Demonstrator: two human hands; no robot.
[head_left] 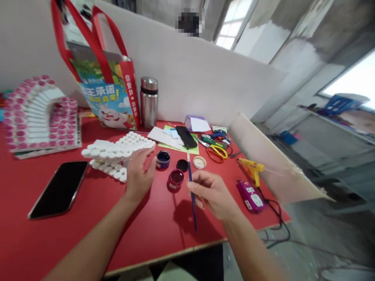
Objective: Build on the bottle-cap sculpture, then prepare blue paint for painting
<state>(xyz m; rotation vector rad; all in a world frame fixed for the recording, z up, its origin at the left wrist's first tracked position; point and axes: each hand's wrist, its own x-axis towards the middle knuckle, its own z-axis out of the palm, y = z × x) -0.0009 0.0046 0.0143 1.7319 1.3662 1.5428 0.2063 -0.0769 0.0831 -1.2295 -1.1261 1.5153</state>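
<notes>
My right hand (209, 193) pinches a thin blue paintbrush (191, 191), its tip pointing away toward the paint pots. My left hand (140, 173) rests with fingers stretched out on the near edge of a white fan-shaped model (115, 150) made of round white caps. Between my hands stand a red paint pot (175, 178), a blue paint pot (163, 159) and a black lid (182, 165). A small pale lid (199, 162) lies just beyond the brush.
A black phone (60, 188) lies at the left on the red table (152, 230). Behind are a pink-and-white cap model (38, 113), a shopping bag (107, 93), a steel flask (149, 102), scissors (215, 150), a yellow glue gun (252, 168), a purple device (251, 196) and a leaning white board (269, 156).
</notes>
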